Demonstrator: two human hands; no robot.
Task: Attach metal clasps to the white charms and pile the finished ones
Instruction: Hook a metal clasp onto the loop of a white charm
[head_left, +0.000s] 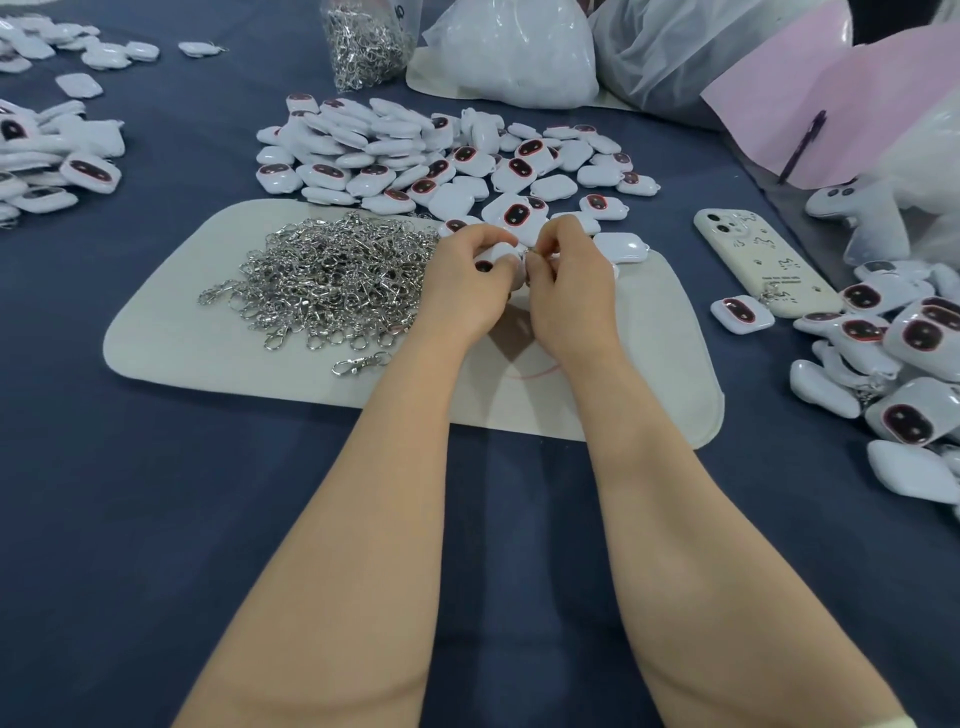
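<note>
**Over the middle of the mat: a clasp going onto a charm**

Above the beige mat (208, 358), one white charm (502, 254) sits in the left grip (470, 278), whose fingers are curled round it. The right grip (569, 275) is pinched on a small metal clasp (531, 253) held against the charm's right edge. How the clasp's ring meets the charm's loop is hidden by the fingers, so the step in hand looks like the joining itself, not yet finished.

Just left of the hands, a heap of loose clasps (332, 280) lies on the mat. Just beyond them, the far pile of charms (415, 156) lies on the blue table (156, 519). On the right, past a cream phone (753, 260), lies the right pile (904, 358), where bits of chain show, so it is likely the finished lot.

Next, the ring likely has to be worked through the charm's loop and closed. The left grip must hold steady, since the glossy charm may slip. Then the charm goes right, to the pile.
</note>
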